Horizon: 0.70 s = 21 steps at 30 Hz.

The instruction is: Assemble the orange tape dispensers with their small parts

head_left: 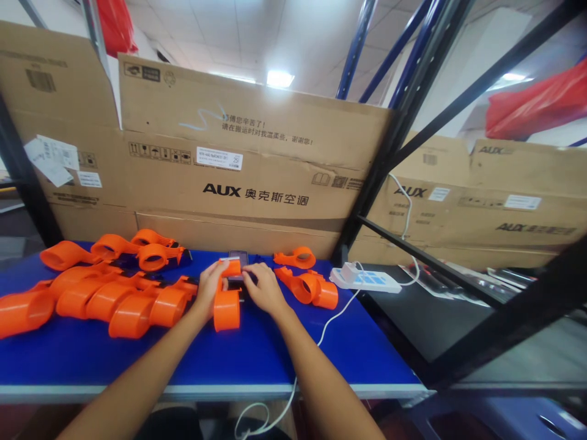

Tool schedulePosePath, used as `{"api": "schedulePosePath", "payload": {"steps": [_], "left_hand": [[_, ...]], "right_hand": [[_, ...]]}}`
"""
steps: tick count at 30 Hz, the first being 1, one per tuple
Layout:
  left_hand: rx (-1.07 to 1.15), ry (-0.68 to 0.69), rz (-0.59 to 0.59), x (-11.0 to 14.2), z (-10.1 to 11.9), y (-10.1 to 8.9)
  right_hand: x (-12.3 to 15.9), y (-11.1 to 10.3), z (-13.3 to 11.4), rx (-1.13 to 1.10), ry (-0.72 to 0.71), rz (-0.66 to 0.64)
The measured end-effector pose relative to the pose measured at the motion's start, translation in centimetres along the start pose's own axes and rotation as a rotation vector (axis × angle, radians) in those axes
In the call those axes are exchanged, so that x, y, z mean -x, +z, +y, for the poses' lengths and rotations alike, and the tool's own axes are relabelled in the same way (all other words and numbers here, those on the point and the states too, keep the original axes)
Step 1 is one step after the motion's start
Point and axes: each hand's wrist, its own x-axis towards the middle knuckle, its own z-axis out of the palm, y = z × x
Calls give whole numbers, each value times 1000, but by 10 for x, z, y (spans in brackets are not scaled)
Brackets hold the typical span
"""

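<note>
My left hand is closed round the upper end of an orange strap loop that rests on the blue table. My right hand pinches the same piece from the right, at a dark buckle part. A dark phone-like device lies just behind both hands. To the left lies a heap of several orange strap loops. A smaller group of orange loops lies to the right of my right hand.
Large AUX cardboard boxes stand along the table's back edge. A white power strip sits at the table's right end, and a white cable runs from it over the front edge. Black rack beams cross the right side.
</note>
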Motion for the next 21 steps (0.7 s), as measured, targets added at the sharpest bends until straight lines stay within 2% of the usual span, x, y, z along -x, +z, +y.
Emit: {"api": "schedulePosePath", "payload": {"steps": [3,8,14,21], "left_hand": [[-69,29,-6,2,-4,4],[-127,17,-73,8,-4,9],[-136,26,-98,8,0,8],[-49,24,-84,-1,-1,1]], "right_hand": [[-3,-3,2,-90,37,66],[-6,-3,0,-290,123,78],[-8,-7,-3,-352,155,115],[-11,-10,-3,-409,198,257]]}}
